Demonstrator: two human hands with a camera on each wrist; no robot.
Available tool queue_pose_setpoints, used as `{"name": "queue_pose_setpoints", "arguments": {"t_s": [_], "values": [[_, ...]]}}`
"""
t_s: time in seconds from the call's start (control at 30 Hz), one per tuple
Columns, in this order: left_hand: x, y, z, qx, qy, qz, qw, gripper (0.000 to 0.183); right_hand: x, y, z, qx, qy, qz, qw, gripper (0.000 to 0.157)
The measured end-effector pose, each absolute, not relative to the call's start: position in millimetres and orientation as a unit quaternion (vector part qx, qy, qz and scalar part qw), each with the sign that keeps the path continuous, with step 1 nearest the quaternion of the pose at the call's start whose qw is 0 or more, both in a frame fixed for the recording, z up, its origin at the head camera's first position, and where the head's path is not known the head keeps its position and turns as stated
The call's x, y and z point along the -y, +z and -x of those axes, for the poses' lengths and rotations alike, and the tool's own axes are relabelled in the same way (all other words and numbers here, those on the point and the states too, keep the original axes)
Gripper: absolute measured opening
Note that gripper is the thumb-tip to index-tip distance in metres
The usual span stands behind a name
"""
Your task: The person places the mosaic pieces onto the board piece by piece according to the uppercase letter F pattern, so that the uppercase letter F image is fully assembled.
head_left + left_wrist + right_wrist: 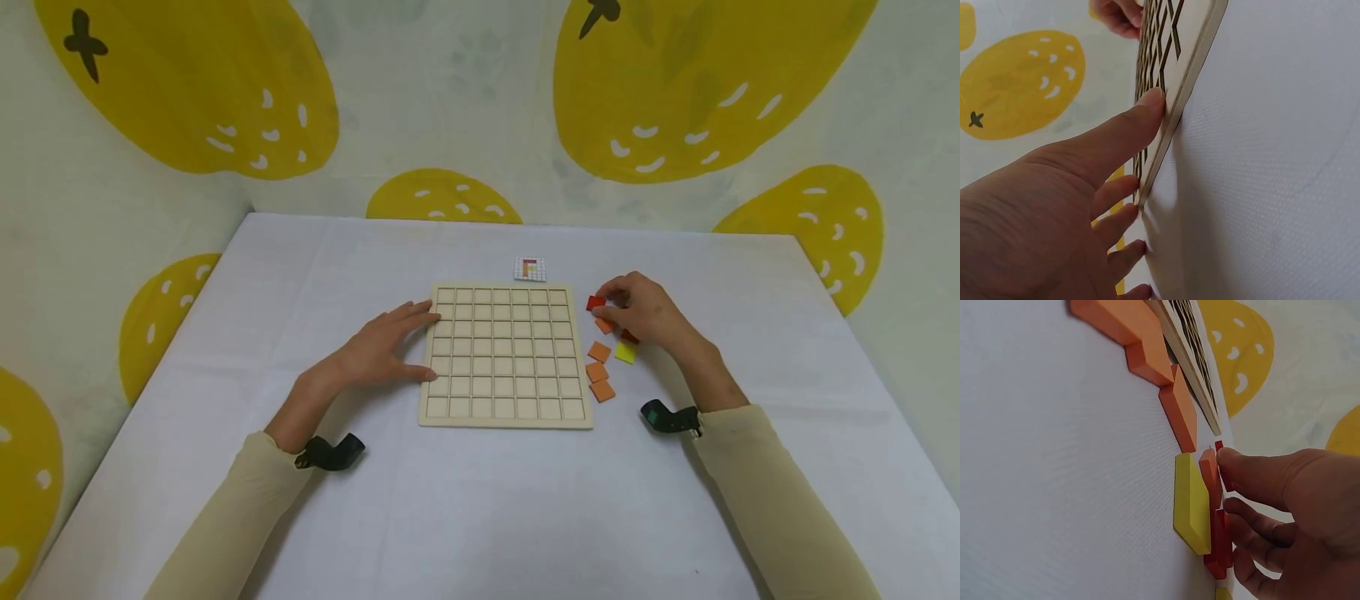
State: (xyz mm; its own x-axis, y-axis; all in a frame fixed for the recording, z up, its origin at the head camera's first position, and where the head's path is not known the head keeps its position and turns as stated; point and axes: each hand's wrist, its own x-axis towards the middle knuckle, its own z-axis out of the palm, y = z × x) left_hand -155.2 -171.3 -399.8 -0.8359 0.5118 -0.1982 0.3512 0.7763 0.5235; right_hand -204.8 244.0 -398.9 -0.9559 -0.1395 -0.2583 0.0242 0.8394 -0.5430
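A pale wooden grid board (504, 342) with square recesses lies flat on the table. My left hand (378, 346) rests on its left edge, fingers spread and thumb tip on the rim; the left wrist view shows the thumb (1116, 140) touching the board's edge. Beyond the board's right side, my right hand (647, 310) pinches a red square tile (596, 302) by thumb and fingers. Under and beside that hand lie an orange tile (604, 326), a second red tile (1216, 556) and a yellow tile (625, 352). The palm partly hides some tiles.
More orange tiles (599, 352) lie along the board's right edge, the nearest ones touching. A small pattern card (530, 268) with a coloured figure sits behind the board. White cloth covers the table (480, 508); a fruit-printed curtain (450, 100) stands behind it.
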Motion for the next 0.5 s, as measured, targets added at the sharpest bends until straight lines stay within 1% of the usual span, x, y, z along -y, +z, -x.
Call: {"name": "queue_pose_setpoints", "arguments": {"t_s": [0.2,0.5], "values": [[172,-399,154,-0.925,0.248,-0.234,0.170,0.090,-241,-398,203,-0.944,-0.296,0.028,0.144,0.041],[172,-400,155,-0.927,0.241,-0.230,0.171,0.089,-232,-398,200,-0.942,-0.316,0.039,0.110,0.040]]}}
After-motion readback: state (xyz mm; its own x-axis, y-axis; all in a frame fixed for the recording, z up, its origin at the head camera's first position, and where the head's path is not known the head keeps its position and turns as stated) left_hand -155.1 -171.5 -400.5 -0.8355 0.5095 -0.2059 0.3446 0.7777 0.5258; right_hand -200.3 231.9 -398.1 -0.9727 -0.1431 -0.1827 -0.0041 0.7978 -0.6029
